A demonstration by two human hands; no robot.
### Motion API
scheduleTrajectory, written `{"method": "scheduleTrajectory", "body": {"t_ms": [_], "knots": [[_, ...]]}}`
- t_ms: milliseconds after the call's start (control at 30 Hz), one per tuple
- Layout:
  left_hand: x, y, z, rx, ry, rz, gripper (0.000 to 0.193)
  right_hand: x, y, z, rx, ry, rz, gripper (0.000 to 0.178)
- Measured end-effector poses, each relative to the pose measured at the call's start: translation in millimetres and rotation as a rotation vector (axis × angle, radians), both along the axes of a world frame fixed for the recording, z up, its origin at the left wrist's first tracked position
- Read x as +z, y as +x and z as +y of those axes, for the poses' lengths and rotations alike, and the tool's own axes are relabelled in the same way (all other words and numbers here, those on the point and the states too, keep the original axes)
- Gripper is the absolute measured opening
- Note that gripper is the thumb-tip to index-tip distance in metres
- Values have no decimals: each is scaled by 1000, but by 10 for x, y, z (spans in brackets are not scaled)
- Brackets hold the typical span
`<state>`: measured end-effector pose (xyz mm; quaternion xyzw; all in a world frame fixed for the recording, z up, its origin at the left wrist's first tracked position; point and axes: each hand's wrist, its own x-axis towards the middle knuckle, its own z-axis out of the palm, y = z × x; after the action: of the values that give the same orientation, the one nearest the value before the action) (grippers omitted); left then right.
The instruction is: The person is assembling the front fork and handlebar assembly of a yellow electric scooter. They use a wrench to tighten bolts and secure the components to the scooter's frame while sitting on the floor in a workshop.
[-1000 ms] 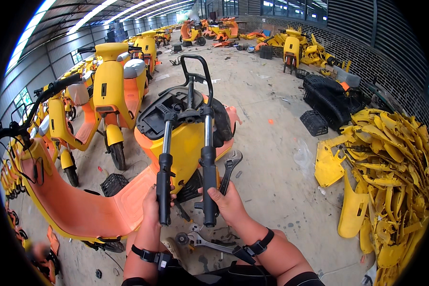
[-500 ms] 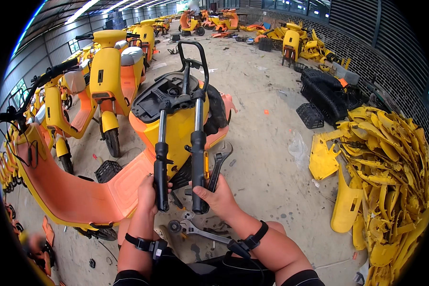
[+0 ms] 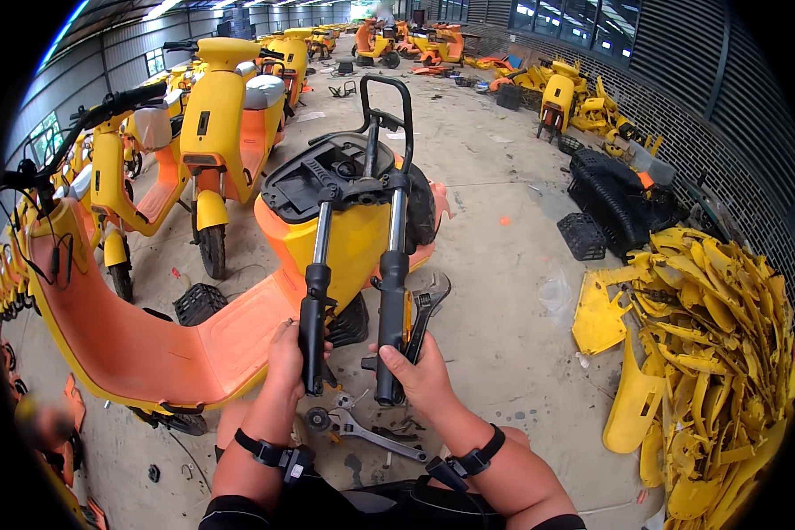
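Observation:
A scooter's front fork (image 3: pixel 393 287) with two black lower legs, silver tubes and a black loop on top stands tilted away from me. My left hand (image 3: pixel 286 355) is closed around the bottom of its left leg. With my right hand (image 3: pixel 421 375) I grip the right leg and also hold an adjustable wrench (image 3: pixel 427 305), its jaw pointing up. Beside that leg shows a translucent yellow strip (image 3: pixel 407 314), which I cannot make out further. Behind the fork is a yellow and orange scooter body (image 3: pixel 353 234) with an opened black seat compartment (image 3: pixel 314 181).
Below my hands, a second adjustable wrench (image 3: pixel 375 433) lies on the concrete floor among small parts. Yellow scooters (image 3: pixel 212 115) stand in rows at left. A tall heap of yellow panels (image 3: pixel 711 353) fills the right, with black baskets (image 3: pixel 581 236) beyond it.
The fork, scooter body and surroundings sit slightly further right in the picture, as my view has shifted. Both hands keep their grip on the fork legs.

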<state>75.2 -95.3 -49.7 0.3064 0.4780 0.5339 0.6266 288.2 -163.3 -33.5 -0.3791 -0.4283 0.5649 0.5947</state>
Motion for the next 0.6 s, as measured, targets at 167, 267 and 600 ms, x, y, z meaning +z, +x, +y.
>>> {"method": "scheduleTrajectory", "body": {"t_ms": [167,267,600], "knots": [[194,10,4,4,9,18,26,-93,19,34,-76,-35,-44,38],[201,13,82,-2,19,22,24,-71,-5,45,-116,-81,18,38],[154,19,126,11,4,-11,24,13,-62,98,-158,-57,-7,38]]}}
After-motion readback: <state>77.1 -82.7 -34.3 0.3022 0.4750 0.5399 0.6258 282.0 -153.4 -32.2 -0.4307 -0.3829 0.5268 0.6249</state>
